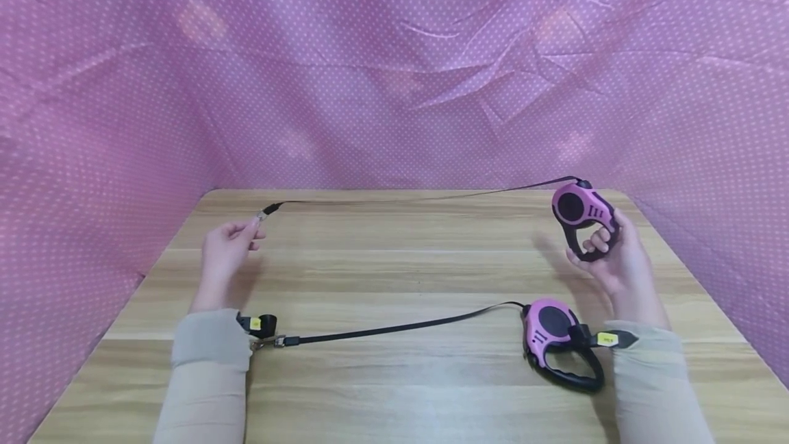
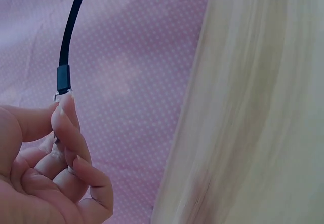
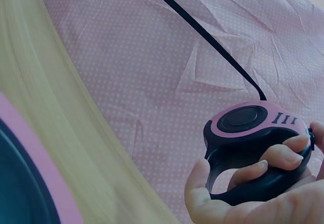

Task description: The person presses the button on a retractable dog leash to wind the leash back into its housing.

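Observation:
My right hand grips the black handle of a pink and black retractable dog leash, raised over the table's far right; in the right wrist view fingers curl through the handle loop of this leash. Its black strap runs leftward with a slight sag. At the strap's other end my left hand pinches the metal clip between thumb and fingertips. The left wrist view shows the strap rising from that hand, with most of the clip hidden by fingers.
A second pink leash lies on the wooden table by the right forearm. Its strap stretches left to a metal clip beside the left wrist. Pink dotted cloth encloses the table at the back and sides.

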